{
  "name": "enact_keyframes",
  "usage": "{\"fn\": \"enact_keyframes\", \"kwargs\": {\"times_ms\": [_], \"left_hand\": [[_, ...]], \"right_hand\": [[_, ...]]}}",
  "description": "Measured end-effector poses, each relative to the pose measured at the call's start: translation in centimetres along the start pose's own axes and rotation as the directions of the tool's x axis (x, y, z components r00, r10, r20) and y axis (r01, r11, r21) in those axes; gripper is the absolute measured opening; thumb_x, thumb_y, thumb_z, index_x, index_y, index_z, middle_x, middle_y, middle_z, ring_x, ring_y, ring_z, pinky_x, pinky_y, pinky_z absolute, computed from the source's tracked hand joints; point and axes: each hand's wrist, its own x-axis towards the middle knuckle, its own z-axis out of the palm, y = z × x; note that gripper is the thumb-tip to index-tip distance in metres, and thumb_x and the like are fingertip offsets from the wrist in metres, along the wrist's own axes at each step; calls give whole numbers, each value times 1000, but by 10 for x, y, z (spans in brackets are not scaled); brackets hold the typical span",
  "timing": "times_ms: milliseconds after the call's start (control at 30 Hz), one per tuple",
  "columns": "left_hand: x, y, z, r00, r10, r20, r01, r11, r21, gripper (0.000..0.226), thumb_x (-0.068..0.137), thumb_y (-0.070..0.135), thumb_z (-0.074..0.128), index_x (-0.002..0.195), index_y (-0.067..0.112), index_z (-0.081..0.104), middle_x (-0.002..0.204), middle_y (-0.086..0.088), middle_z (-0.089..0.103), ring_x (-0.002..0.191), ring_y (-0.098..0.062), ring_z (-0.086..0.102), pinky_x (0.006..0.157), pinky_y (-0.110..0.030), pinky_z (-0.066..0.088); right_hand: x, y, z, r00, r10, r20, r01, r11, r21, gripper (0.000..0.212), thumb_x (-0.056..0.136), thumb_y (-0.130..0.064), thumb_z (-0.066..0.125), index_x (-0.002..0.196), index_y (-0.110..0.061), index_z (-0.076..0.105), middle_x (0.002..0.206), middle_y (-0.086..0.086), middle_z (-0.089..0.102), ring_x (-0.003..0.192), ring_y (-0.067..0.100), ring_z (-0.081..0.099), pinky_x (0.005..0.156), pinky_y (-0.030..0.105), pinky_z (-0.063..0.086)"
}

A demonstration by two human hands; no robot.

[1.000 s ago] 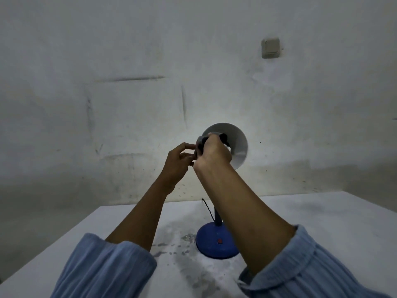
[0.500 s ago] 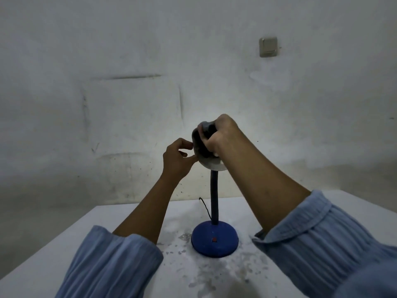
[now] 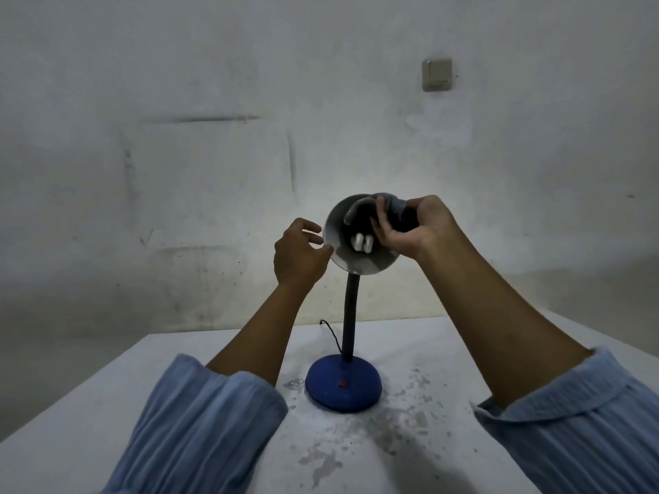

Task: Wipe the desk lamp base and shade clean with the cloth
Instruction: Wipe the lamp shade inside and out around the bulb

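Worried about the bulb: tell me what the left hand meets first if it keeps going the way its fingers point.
Probably the lamp shade: the left hand points right, fingertips already at the shade's left rim. The bulb sits deeper inside; depth is unclear.

The right hand [image 3: 417, 229] covers the shade's [image 3: 360, 262] upper right rim and most of the dark cloth [image 3: 394, 205]. The bulb [image 3: 363, 243] is partly hidden by fingers [image 3: 379, 217]. Both sleeves [image 3: 199, 422] and the counter [image 3: 356, 458] run off the bottom edge.
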Motion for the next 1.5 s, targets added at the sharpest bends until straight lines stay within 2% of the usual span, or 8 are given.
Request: {"fn": "enact_keyframes", "kwargs": {"times_ms": [233,400,567,867,1133,1233,1367,1500], "left_hand": [[1,4,7,999,-46,8,46,998,51,26,77,14,70,101,11,60,93,-4,69,87,-18,64,75,-27,48],[2,-4,2,994,-110,-20,111,992,56,26,77,9,67,102,9,59,96,-5,68,93,-22,64,80,-30,49],[-1,4,3,993,59,-106,-40,985,168,29,84,17,61,111,8,52,113,-14,55,104,-27,52,77,-26,38],[5,10,1,987,149,-67,-133,970,202,26,86,4,55,111,9,51,111,-12,55,97,-27,56,77,-32,46],[9,3,-8,996,67,-64,-63,996,62,17,88,5,59,105,8,60,101,-7,66,88,-22,63,75,-27,47],[9,4,-10,996,73,-44,-70,996,59,17,87,3,59,104,9,60,98,-7,66,84,-19,62,74,-26,47],[11,4,-9,995,95,-27,-92,992,87,18,87,1,57,104,8,59,97,-8,65,83,-19,60,73,-25,45],[11,4,-6,993,115,-28,-111,988,108,20,86,-1,57,104,7,57,98,-10,65,86,-18,59,74,-26,47]], "right_hand": [[-18,-14,-25,997,-60,40,66,982,-174,24,79,0,39,97,1,55,115,19,52,97,28,56,46,20,53],[-31,-37,-40,990,-110,92,127,969,-213,39,56,-4,41,91,-4,58,99,14,60,90,26,59,42,16,46],[-31,-44,-55,980,-184,74,197,945,-261,23,73,-16,50,93,-11,60,95,7,64,87,24,64,51,17,49],[-26,-13,-70,860,-483,165,478,648,-593,17,77,-2,66,84,-17,62,80,4,64,61,14,60,45,20,45],[-13,-1,-70,843,-487,227,538,755,-375,17,84,-1,58,92,-16,57,93,5,63,75,20,60,45,20,45],[-2,6,-76,706,-603,371,675,415,-610,37,86,-1,58,110,-28,51,109,6,59,86,20,64,50,27,54],[10,25,-82,439,-596,672,549,-415,-726,49,86,-5,58,125,-32,52,111,14,46,79,16,52,73,26,52],[6,41,-73,534,-501,681,459,-505,-731,46,87,-19,61,132,-24,49,116,14,40,80,17,45,80,20,40]]}}
